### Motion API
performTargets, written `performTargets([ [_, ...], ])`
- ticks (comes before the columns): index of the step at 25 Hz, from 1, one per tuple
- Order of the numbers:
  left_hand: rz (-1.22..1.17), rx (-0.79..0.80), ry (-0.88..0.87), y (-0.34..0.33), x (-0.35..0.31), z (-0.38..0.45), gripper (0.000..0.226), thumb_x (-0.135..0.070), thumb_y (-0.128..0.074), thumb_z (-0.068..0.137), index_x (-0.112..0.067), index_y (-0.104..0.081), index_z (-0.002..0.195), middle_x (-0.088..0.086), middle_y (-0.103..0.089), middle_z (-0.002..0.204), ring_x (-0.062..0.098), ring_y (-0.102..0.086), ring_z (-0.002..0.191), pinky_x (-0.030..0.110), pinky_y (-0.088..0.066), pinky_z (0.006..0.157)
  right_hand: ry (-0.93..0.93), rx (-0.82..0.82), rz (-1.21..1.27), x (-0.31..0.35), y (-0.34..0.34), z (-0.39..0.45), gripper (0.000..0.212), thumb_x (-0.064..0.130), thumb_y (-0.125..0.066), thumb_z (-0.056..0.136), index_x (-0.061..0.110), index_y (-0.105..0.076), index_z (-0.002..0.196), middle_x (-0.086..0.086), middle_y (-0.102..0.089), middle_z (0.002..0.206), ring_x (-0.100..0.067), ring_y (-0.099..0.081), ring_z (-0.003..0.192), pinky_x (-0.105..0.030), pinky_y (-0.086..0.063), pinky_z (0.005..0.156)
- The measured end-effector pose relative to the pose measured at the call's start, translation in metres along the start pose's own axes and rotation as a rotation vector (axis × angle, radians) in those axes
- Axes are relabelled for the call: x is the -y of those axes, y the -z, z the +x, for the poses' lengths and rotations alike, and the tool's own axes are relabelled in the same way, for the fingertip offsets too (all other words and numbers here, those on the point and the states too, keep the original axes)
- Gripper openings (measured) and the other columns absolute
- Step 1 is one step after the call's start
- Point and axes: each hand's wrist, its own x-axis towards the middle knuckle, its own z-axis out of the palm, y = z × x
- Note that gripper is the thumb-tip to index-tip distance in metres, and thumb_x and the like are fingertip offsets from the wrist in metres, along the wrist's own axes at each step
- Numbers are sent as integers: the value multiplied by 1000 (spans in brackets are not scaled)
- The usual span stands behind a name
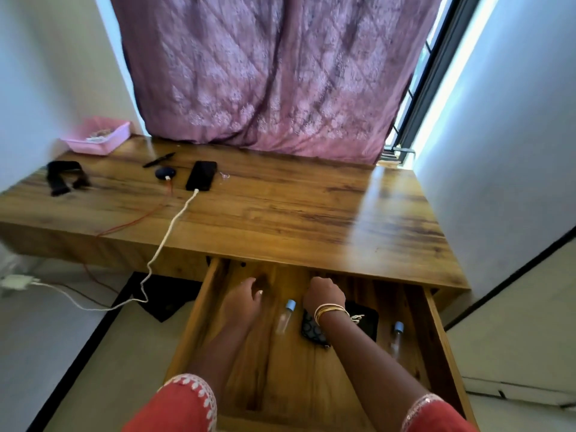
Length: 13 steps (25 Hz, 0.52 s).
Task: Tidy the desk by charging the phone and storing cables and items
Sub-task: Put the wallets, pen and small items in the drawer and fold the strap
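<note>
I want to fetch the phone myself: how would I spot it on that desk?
Start at the wooden desk under the purple curtain. On its left half lies the phone, a flat black slab with a white cable plugged into its near end; the round dark gadget beside it has a red cord.

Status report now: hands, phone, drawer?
Both hands, left hand and right hand, inside open drawer; grip unclear. Phone on desk, white cable plugged in. Nothing blocking.

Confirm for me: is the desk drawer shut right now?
No, the drawer is pulled out, with both hands reaching inside it and two small bottles and a dark pouch lying on its floor.
</note>
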Motion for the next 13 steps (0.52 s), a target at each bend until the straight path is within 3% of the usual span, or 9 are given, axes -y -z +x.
performTargets([
  [7, 69, -240, -60, 127, 9, 76, 42, -31, -49, 95, -12, -51, 132, 10, -63, 121, 27, -59, 110, 36, -47, 86, 289, -64, -62, 136, 53, 36, 32, 23, -47, 91, 11, -59, 118, -12, -60, 124, -32, -59, 113, -37, -51, 85],
  [13, 12, -278, -96, 186, 77, 177, 30, -25, -51, 93, -8, -59, 117, 11, -66, 108, 28, -62, 99, 35, -47, 78, 283, -89, 67, 246, 39, 105, 27, 24, -51, 85, 14, -65, 107, -12, -66, 113, -34, -63, 103, -38, -53, 83],
])
